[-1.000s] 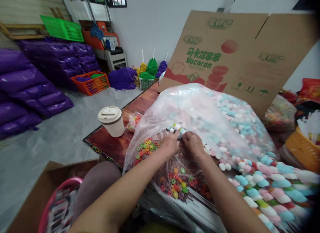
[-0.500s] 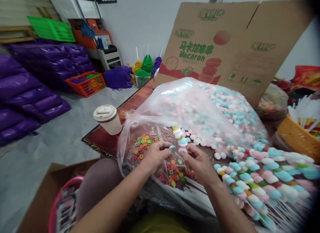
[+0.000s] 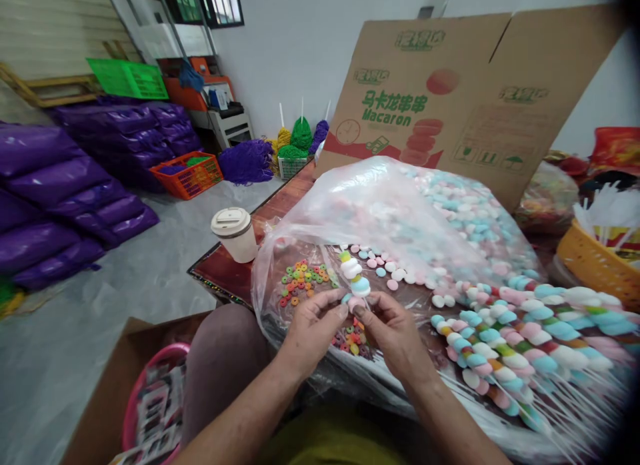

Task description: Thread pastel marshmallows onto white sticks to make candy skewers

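Note:
A marshmallow skewer [image 3: 352, 268] stands upright over the table, stacked with white, blue and pink marshmallows and small yellow-green pieces. My right hand [image 3: 395, 326] is closed in a pinch around its lower end, by the pink marshmallow. Touching the other side, my left hand [image 3: 313, 326] has its thumb and fingers pressed together on a small blue marshmallow [image 3: 346, 298], mostly covered by the fingertips. Loose cereal rings [image 3: 303, 278] lie to the left on the clear plastic, and more cereal rings [image 3: 353, 338] lie just below my hands.
A large clear bag of marshmallows [image 3: 395, 198] fills the table's middle, before a cardboard box [image 3: 430, 85]. Finished-looking marshmallow skewers [image 3: 520, 345] are piled at right, near a yellow basket [image 3: 595, 255]. A lidded paper cup [image 3: 235, 235] stands at the left edge.
My left hand has moved right with the blue marshmallow, up against the skewer's lower end. The gap between my hands has closed. The view has shifted slightly left.

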The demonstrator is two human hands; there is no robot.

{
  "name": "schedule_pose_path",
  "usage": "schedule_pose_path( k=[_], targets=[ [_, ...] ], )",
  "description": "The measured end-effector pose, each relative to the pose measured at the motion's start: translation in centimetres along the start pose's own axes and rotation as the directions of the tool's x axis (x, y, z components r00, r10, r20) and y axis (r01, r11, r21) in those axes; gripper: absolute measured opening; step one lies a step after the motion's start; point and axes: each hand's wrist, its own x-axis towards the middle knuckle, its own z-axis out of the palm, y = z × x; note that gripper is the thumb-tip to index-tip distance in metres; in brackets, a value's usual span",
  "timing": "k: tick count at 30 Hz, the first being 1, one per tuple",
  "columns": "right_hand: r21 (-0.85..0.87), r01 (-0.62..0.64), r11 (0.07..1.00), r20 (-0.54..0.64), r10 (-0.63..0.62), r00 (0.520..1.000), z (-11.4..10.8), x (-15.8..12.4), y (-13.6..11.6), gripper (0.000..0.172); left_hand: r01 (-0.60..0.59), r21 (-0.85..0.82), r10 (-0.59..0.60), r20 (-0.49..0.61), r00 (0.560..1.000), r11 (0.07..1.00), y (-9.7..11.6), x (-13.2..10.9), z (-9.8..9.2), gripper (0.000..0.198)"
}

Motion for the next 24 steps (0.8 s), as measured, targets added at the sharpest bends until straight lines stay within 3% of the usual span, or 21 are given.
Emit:
schedule_pose_path(
  k=[7, 11, 16, 18, 20, 24],
  targets=[
    [-0.006, -0.05, 0.999, 0.097, 0.05, 0.994, 0.0, -0.6, -0.7, 0.029, 0.007, 0.052, -0.009, 0.036, 0.999, 0.999, -0.5, 0.2, -0.6, 0.037],
    [0.048, -0.053, 0.997, 0.059, 0.05, 0.997, 0.0, -0.3, -0.3, 0.026, -0.026, 0.139, 0.025, 0.011, 1.0, 0.99, -0.2, 0.4, -0.2, 0.032],
    [0.202, -0.234, 0.951, 0.148, 0.207, 0.967, -0.2, 0.5, 0.7, 0.03, -0.01, 0.19, 0.009, 0.007, 1.0, 0.982, -0.6, 0.6, -0.5, 0.027],
    [0.101, -0.196, 0.975, 0.119, 0.184, 0.976, -0.8, 0.0, 0.5, 0.027, 0.025, 0.152, -0.015, -0.07, 0.997, 0.988, -0.9, 1.1, -1.0, 0.026],
    [-0.126, -0.066, 0.99, 0.066, 0.075, 0.995, -1.7, -1.2, 0.2, 0.022, 0.038, 0.072, -0.025, -0.169, 0.985, 0.997, -1.2, 1.6, -1.5, 0.026],
    [-0.545, 0.151, 0.825, 0.115, -0.105, 0.988, -3.1, -4.4, 0.8, 0.021, 0.0, 0.032, 0.009, -0.283, 0.959, 0.999, -1.2, 2.4, -2.0, 0.028]
  ],
)
